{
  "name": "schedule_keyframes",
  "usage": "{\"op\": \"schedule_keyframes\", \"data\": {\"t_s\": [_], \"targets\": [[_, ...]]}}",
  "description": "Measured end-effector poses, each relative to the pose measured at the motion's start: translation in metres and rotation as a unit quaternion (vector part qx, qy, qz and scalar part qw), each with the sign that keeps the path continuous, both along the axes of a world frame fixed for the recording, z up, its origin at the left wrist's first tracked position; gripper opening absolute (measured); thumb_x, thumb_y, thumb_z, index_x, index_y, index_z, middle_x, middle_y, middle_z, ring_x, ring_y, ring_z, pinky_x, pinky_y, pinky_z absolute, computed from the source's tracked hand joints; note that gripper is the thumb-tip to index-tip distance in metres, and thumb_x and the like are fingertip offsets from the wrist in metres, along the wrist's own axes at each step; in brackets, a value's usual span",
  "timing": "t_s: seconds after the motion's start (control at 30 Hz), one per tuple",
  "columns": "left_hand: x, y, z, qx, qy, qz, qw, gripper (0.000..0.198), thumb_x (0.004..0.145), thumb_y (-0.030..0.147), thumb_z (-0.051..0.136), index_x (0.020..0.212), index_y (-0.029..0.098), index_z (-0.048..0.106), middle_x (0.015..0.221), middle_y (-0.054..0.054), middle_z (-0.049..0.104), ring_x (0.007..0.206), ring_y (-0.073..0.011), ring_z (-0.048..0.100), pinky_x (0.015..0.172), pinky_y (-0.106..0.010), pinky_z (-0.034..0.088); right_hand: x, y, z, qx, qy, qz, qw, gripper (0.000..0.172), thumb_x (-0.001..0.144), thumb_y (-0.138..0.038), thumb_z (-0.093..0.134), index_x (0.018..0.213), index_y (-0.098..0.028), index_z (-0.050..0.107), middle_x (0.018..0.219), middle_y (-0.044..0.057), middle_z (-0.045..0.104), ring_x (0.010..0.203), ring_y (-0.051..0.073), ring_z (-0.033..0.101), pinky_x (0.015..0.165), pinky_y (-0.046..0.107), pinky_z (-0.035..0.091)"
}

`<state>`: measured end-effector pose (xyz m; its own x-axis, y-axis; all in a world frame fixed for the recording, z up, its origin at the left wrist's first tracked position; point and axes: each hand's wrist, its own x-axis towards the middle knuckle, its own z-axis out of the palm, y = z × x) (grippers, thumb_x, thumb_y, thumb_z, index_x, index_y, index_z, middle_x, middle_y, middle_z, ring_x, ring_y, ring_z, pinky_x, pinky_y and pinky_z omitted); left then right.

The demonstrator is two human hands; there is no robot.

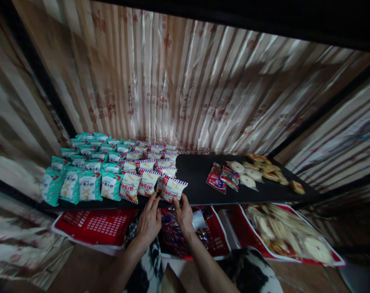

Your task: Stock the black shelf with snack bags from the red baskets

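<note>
Both my hands reach up to the front edge of a black shelf [200, 179]. My left hand [149, 221] touches the red-white-blue snack packets [148, 181] at the front row with its fingertips, fingers stretched. My right hand [183, 213] pinches the lower edge of the rightmost striped packet [172, 189]. To the left stand rows of teal snack packets [81, 183], several deep.
Red wrapped sweets [217, 178] and clear-wrapped round cakes [249, 173] lie on the shelf's right part. Below are red baskets: one bare [99, 226], one with mixed sweets [215, 240], one with round cakes [288, 236]. Striped plastic sheeting [185, 89] backs the shelf.
</note>
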<state>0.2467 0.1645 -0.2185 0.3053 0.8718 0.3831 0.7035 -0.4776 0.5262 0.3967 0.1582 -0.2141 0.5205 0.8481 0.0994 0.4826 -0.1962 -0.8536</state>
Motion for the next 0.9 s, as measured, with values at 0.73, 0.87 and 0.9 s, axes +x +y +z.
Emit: {"op": "schedule_keyframes", "data": {"t_s": [0.73, 0.87, 0.9], "targets": [[0.002, 0.009, -0.006, -0.002, -0.113, 0.055, 0.992, 0.046, 0.080, 0.009, 0.038, 0.124, 0.015, 0.051, 0.127, -0.011, 0.054, 0.121, -0.0200, 0.050, 0.103, -0.035, 0.043, -0.008, 0.009, 0.002, 0.047, -0.011, 0.046, 0.998, 0.045, 0.086, -0.046, 0.042, 0.115, -0.014, 0.057, 0.105, 0.012, 0.068, 0.094, 0.024, 0.064, 0.082, 0.033, 0.048], [0.003, 0.010, -0.006, 0.003, -0.119, 0.071, 0.990, 0.045, 0.080, 0.010, 0.039, 0.123, 0.015, 0.052, 0.124, -0.011, 0.055, 0.118, -0.0200, 0.052, 0.101, -0.035, 0.044, -0.014, 0.011, -0.004, 0.044, -0.018, 0.051, 0.998, 0.045, 0.085, -0.044, 0.043, 0.115, -0.014, 0.057, 0.105, 0.013, 0.068, 0.093, 0.024, 0.064, 0.080, 0.033, 0.048], [0.003, 0.010, -0.005, 0.000, -0.116, 0.069, 0.991, 0.044, 0.081, 0.011, 0.039, 0.123, 0.016, 0.051, 0.124, -0.011, 0.055, 0.118, -0.0198, 0.052, 0.101, -0.035, 0.044, -0.015, 0.011, -0.006, 0.043, -0.020, 0.059, 0.997, 0.044, 0.085, -0.043, 0.043, 0.115, -0.014, 0.057, 0.104, 0.012, 0.069, 0.092, 0.024, 0.065, 0.079, 0.032, 0.048]]}}
